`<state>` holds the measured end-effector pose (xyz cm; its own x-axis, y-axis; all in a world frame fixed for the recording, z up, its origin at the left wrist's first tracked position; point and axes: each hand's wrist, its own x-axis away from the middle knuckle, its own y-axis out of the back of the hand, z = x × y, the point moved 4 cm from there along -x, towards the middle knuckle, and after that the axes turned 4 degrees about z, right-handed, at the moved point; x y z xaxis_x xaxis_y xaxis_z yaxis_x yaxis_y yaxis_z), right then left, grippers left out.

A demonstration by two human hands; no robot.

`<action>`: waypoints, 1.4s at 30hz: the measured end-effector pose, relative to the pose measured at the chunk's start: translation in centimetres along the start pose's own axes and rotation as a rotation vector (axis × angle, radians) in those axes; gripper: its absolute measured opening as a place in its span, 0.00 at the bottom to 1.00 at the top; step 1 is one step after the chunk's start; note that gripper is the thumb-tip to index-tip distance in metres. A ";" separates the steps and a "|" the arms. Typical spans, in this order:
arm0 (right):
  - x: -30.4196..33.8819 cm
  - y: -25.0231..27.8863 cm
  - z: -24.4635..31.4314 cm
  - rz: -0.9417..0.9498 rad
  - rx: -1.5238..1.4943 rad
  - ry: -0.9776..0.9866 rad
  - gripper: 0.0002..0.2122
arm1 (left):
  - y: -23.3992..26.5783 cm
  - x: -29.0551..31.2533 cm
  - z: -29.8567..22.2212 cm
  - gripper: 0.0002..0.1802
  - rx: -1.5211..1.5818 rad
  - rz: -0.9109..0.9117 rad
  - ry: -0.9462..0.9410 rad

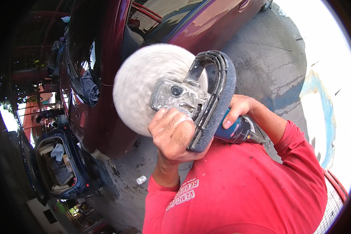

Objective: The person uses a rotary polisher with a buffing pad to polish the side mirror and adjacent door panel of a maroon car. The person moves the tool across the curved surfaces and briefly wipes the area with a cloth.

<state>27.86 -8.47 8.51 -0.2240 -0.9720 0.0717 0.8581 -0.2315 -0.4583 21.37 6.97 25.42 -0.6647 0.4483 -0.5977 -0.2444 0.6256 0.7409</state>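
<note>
Left hand (172,134): closed around the lower end of the grey loop handle (218,93), knuckles toward the camera.
Right hand (237,111): wrapped on the blue rear body of the polisher (191,99), thumb and fingers gripping it, just right of the handle.
Polisher: held up near the chest, between both hands, its metal gear head dusty and scuffed.
Pad (152,85): white wool disc at the polisher's left end, blurred, probably spinning; whether it touches the car cannot be told.
Car (105,97): dark red body, left and far of the pad.
Ground (269,58): grey concrete, far right.
Small white bottle (141,179): lying on the ground, near left of the red sleeve (237,183).
</note>
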 end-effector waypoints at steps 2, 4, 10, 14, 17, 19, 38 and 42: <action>0.9 -0.8 1.5 -0.046 -0.029 0.042 0.44 | -0.2 0.0 1.0 0.18 0.093 -0.051 -0.050; 0.2 -1.9 2.9 -0.124 0.051 0.033 0.43 | 1.2 1.1 2.0 0.17 0.105 -0.125 -0.010; -7.6 -3.6 6.0 -0.067 0.100 -0.020 0.41 | 7.8 6.7 9.1 0.19 0.043 -0.282 0.260; -12.6 -3.6 6.4 -0.093 0.037 -0.131 0.43 | 11.3 9.3 13.9 0.29 -0.009 -0.262 0.463; -12.7 -3.7 6.4 -0.078 0.082 -0.134 0.43 | 10.8 9.8 13.8 0.28 0.056 -0.293 0.405; -10.8 -3.7 5.9 -0.084 0.151 -0.143 0.42 | 9.1 9.8 11.9 0.24 0.082 -0.276 0.302; -15.4 -3.4 0.3 -0.298 0.762 -0.213 0.39 | 6.8 19.3 11.7 0.18 0.422 -0.014 0.777; -14.9 -1.9 -1.8 -0.306 0.772 -0.279 0.42 | 3.8 20.0 12.5 0.18 0.383 0.006 0.890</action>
<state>28.68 6.49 6.68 -0.4610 -0.8139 0.3535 0.8744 -0.3489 0.3372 15.96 26.29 12.42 -0.9949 -0.0970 -0.0276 -0.0977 0.8610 0.4992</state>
